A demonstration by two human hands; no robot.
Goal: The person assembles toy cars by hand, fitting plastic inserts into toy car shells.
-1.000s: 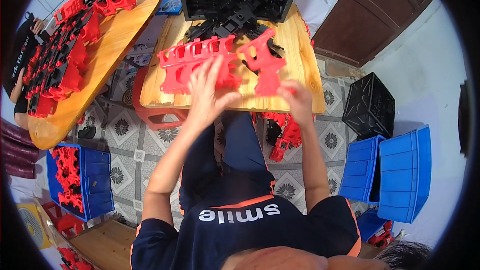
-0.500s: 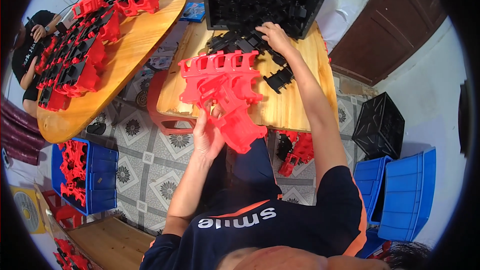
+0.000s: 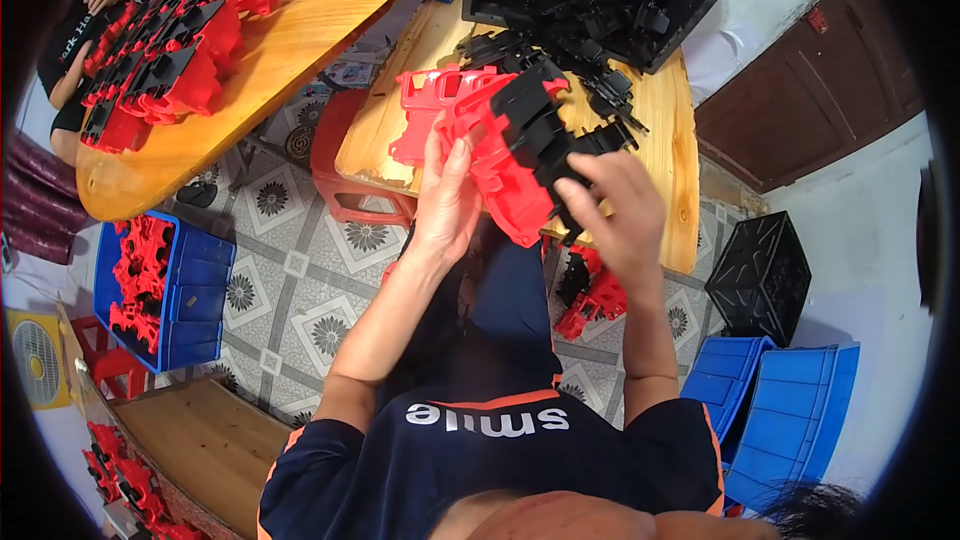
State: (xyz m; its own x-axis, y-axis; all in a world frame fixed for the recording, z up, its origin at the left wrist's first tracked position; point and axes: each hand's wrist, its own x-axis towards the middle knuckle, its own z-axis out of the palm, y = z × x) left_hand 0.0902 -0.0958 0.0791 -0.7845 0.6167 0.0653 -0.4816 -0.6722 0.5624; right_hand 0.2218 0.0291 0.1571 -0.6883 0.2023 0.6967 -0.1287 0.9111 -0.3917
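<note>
My left hand (image 3: 447, 195) is closed on a moulded red plastic part (image 3: 520, 208), holding it tilted above the front of the wooden table. My right hand (image 3: 622, 210) grips the lower right edge of a ribbed black plastic part (image 3: 540, 130). That black part lies against the right side of the red one, overlapping it; whether the two are joined I cannot tell. Behind them, another red plastic part (image 3: 415, 130) rests on the table. Loose black parts (image 3: 612, 95) lie farther back, by a big black tray (image 3: 655, 60) full of similar pieces.
An oval wooden table (image 3: 330, 15) at the left carries rows of red-and-black assemblies (image 3: 200, 50); a person (image 3: 75, 50) sits beyond it. A red stool (image 3: 340, 165) stands between the tables. Blue crates (image 3: 195, 290) (image 3: 790, 420) flank me, with a black crate (image 3: 760, 265) at right.
My right hand has come back from the tray area with a black part and brought it against the held red part. The view has shifted slightly.
</note>
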